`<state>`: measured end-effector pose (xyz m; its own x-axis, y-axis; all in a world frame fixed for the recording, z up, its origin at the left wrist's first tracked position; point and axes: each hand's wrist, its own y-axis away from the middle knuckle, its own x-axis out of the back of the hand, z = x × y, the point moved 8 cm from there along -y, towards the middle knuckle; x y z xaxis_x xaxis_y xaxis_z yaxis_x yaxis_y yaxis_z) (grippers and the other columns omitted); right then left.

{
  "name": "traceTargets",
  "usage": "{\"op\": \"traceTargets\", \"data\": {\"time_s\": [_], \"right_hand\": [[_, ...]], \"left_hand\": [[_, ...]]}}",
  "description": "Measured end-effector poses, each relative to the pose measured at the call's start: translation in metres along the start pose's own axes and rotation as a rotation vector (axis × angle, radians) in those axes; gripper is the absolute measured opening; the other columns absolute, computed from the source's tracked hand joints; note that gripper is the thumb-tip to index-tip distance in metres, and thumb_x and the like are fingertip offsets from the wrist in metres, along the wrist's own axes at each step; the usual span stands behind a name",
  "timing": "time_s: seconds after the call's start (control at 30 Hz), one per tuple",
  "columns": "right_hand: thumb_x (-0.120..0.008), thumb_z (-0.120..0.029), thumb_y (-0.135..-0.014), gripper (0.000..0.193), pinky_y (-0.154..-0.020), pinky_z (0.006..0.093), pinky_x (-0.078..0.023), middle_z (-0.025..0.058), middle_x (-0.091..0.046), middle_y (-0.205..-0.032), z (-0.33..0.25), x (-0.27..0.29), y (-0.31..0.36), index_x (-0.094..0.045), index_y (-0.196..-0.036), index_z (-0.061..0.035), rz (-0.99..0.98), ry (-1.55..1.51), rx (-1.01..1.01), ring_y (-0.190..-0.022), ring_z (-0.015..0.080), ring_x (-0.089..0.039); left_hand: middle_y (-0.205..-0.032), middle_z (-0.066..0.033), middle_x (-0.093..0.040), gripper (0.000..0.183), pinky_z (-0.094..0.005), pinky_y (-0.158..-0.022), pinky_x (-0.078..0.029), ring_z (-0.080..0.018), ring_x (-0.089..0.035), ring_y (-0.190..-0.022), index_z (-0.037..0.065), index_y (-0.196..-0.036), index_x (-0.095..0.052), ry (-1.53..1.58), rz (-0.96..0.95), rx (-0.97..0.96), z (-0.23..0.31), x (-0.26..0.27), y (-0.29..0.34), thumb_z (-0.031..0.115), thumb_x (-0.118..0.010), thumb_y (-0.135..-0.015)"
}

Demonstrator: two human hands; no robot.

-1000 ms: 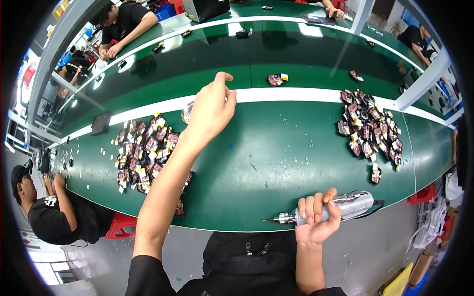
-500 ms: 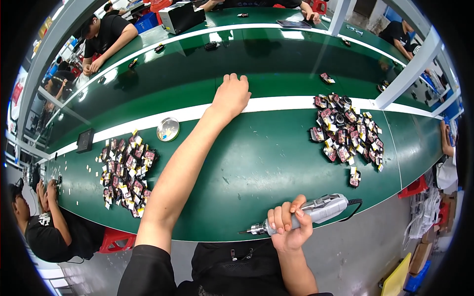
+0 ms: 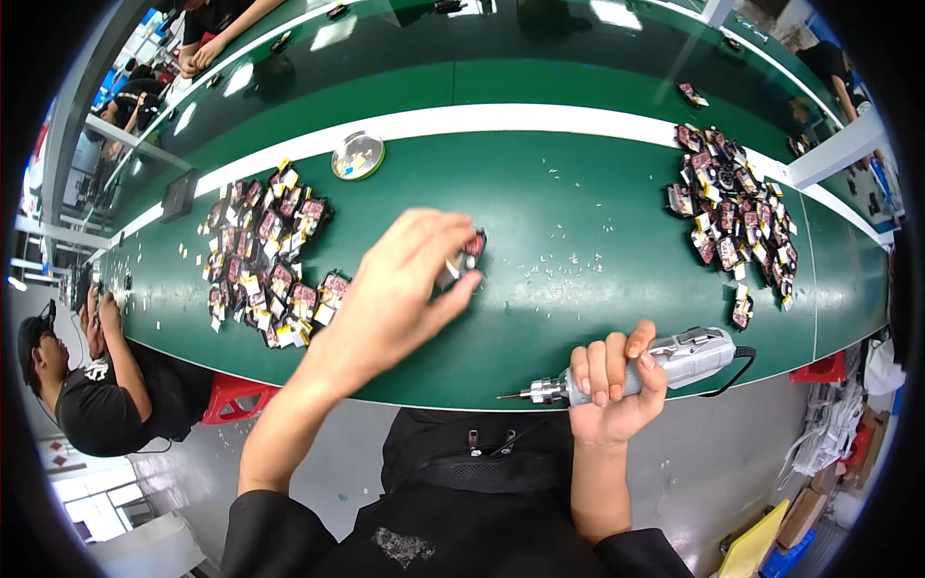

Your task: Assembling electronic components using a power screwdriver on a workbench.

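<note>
The left hand [image 3: 409,275] is over the green table [image 3: 597,193], near the middle. Its fingers and thumb are closed around a small black part with a pinkish-red face [image 3: 476,245]. The hand hides much of this part, and I cannot tell if the part touches the table.

The right hand [image 3: 617,385] is wrapped tight around a gray electric screwdriver [image 3: 699,356] by the near edge of the table. Its thin tip points to the left, and a black cord [image 3: 742,364] comes out of the back end.

To the left of the left hand is a big pile of black parts [image 3: 265,246] with pink faces and white and yellow tabs. Another pile of the same kind [image 3: 727,207] sits far over on the right, and one loose part [image 3: 741,308] lies just below it. A round metal dish [image 3: 358,138] stands near the white strip [image 3: 482,118], with small pale bits in it. More tiny white bits [image 3: 570,275] lie on the table between the left hand and the right pile.
</note>
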<state>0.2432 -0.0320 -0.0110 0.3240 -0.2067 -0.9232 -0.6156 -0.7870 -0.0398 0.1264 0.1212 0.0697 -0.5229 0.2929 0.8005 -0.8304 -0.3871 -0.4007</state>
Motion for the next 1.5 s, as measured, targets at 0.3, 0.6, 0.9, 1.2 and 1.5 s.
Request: {"op": "traceTargets", "data": {"time_s": [0.3,0.6,0.9,1.2,1.5], "right_hand": [[-0.044,-0.015,-0.088,0.008,-0.051,0.0284,-0.039,-0.0002,-0.038,-0.051,0.001,0.001,0.007,-0.043,-0.085,-0.0078,0.046,0.013,0.0,-0.043,0.0113,-0.039],[-0.044,-0.017,-0.088,0.008,-0.052,0.0302,-0.039,0.0005,-0.039,-0.051,0.038,-0.024,0.047,-0.043,-0.088,-0.0084,-0.039,0.111,-0.183,-0.041,0.0123,-0.039],[-0.046,-0.01,-0.089,0.006,-0.053,0.0298,-0.041,0.0026,-0.041,-0.054,0.078,-0.021,0.071,-0.043,-0.092,-0.0055,-0.011,0.183,-0.258,-0.046,0.013,-0.042],[-0.047,-0.006,-0.088,0.008,-0.051,0.0279,-0.041,0.0056,-0.043,-0.061,0.078,-0.008,0.077,-0.043,-0.094,-0.002,0.161,0.29,-0.262,-0.052,0.0135,-0.043],[-0.05,-0.009,-0.089,0.01,-0.047,0.0276,-0.039,0.0057,-0.043,-0.059,0.07,-0.012,0.068,-0.043,-0.094,-0.0025,0.076,0.281,-0.308,-0.048,0.0129,-0.041]], "left_hand": [[-0.116,-0.0137,-0.059,0.039,-0.0378,-0.085,-0.048,-0.032,-0.055,-0.103,-0.004,-0.107,-0.06,0.086,-0.094,0.169,0.021,-0.006,0.083,-0.005,-0.069,-0.069],[-0.104,-0.013,-0.063,0.027,-0.0372,-0.076,-0.051,-0.0299,-0.059,-0.092,-0.004,-0.095,-0.062,-0.031,-0.093,0.123,0.024,-0.012,0.078,-0.008,-0.067,-0.069],[-0.099,-0.0163,-0.062,0.027,-0.0325,-0.061,-0.053,-0.028,-0.061,-0.084,-0.008,-0.091,-0.061,-0.132,-0.033,-0.124,0.045,-0.03,0.082,-0.006,-0.069,-0.065],[-0.087,-0.0208,-0.06,0.035,-0.0304,-0.068,-0.054,-0.0297,-0.059,-0.083,-0.01,-0.079,-0.061,-0.3,-0.029,-0.163,0.069,-0.04,0.082,0.012,-0.058,-0.052],[-0.097,-0.0273,-0.061,0.037,-0.0326,-0.075,-0.054,-0.0328,-0.059,-0.09,-0.014,-0.082,-0.062,-0.294,-0.135,-0.096,0.071,-0.044,0.091,0.011,-0.059,-0.056]]}}
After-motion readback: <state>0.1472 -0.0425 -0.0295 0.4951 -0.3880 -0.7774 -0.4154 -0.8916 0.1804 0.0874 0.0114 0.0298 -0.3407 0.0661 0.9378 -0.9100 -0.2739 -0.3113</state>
